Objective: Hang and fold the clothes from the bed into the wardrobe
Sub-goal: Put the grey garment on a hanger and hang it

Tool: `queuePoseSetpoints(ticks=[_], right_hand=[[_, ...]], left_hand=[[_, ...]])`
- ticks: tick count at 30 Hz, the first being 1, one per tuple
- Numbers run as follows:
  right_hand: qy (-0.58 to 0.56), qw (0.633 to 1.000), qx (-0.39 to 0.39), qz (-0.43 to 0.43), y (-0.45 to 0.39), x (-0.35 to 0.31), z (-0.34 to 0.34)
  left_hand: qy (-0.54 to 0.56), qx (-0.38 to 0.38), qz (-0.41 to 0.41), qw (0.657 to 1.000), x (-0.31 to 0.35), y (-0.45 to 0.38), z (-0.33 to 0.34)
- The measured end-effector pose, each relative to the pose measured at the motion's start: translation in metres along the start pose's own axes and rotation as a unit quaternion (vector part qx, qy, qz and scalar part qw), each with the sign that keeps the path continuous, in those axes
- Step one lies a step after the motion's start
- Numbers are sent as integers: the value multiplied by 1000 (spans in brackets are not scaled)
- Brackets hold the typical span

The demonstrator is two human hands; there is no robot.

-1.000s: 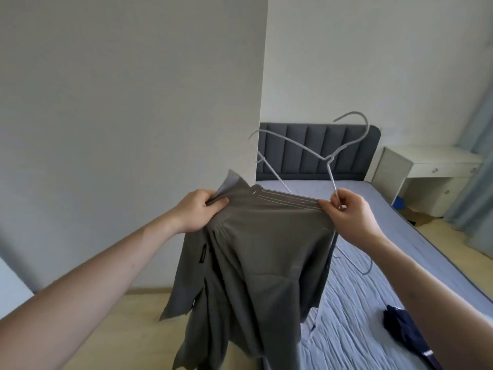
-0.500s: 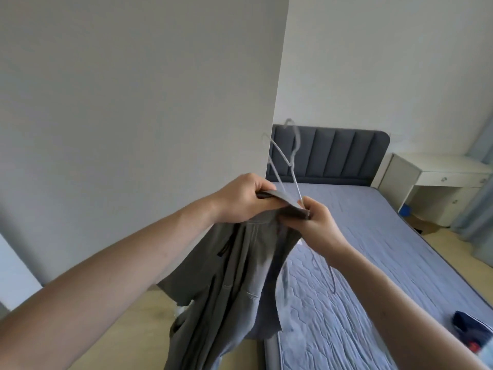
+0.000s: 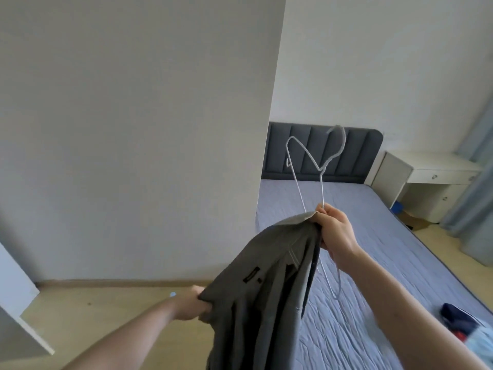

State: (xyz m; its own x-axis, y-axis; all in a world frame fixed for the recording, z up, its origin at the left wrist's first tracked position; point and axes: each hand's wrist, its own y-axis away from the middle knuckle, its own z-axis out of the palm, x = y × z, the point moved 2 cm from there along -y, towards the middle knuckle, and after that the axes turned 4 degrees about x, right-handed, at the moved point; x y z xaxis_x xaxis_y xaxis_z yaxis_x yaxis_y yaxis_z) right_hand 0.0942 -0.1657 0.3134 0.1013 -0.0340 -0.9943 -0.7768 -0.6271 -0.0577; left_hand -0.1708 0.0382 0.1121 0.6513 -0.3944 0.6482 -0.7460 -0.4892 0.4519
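Grey trousers (image 3: 261,284) hang folded in front of me, above the bed's left edge. My right hand (image 3: 336,231) grips their waistband together with a thin white wire hanger (image 3: 321,166), whose hook points up in front of the headboard. My left hand (image 3: 196,303) is lower and to the left, pinching the trousers' side edge. The trouser legs drop out of view at the bottom.
The bed (image 3: 373,236) with a blue-grey sheet and dark padded headboard (image 3: 314,148) fills the right. Dark and light clothes (image 3: 464,321) lie at its near right. A white desk (image 3: 432,169) stands beyond it. A white panel edge (image 3: 16,303) juts in at the left, over wooden floor.
My left hand has let go of the waistband, dropped down and left, and taken the trousers' side. My right hand now holds the waistband and hanger alone; the hanger has turned.
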Motion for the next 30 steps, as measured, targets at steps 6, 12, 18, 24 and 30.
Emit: queuePoseSetpoints(ticks=[6,12,18,24,30], right_hand=[[181,981,73,6,-9,33,-67],[365,930,33,-4,2,66,-70],[262,958,-80,-85,25,33,-53],[245,948,-185,-89,43,17,-38],[250,941,-216,-77,49,28,-16]], left_hand=[[249,152,2,957,15,-6,-68],[393,191,92,895,102,-2,-133],[181,239,196,934,150,5,-158],[29,340,159,926,142,-2,-178],[52,351,171,919,137,2,-188]])
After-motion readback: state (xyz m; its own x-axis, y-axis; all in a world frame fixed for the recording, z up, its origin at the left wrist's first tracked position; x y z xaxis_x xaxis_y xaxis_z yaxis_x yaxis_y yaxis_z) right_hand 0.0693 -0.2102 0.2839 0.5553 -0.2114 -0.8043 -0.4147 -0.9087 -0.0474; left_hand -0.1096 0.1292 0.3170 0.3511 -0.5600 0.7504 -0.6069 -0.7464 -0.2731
